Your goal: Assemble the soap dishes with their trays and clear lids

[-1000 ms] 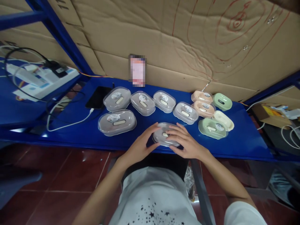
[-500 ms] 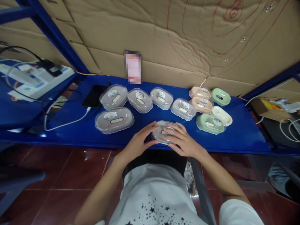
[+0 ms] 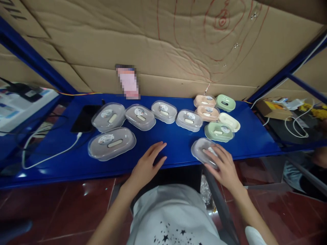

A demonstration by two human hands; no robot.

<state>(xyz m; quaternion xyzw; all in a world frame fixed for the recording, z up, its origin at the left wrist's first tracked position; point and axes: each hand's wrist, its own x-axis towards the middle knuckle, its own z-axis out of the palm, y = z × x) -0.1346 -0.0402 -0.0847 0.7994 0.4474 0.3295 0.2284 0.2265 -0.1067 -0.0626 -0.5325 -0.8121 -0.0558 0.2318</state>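
My right hand (image 3: 224, 166) grips a grey soap box (image 3: 198, 148) with a clear lid at the table's front edge, fingers over its top and thumb along the near side. Part of the box is hidden under those fingers. Off to the left, my left hand (image 3: 146, 163) hovers by the front edge with thumb and fingers apart, holding nothing. Beyond it sit several more grey soap boxes, among them one at the front left (image 3: 112, 144) and one in the middle (image 3: 164, 112). A green soap box (image 3: 219, 132) with a clear lid lies just past my right hand.
Peach soap boxes (image 3: 207, 113), a cream tray (image 3: 230, 122) and a green tray (image 3: 226, 103) stand at the back right of the blue table (image 3: 176, 149). At left lies a black phone (image 3: 85, 119) with a white cable (image 3: 55, 158). Cardboard (image 3: 102, 44) walls the back.
The grey soap box has moved right, tilted at an angle, under my right hand. My left hand has let go of it and is now apart from it. The camera view has shifted.
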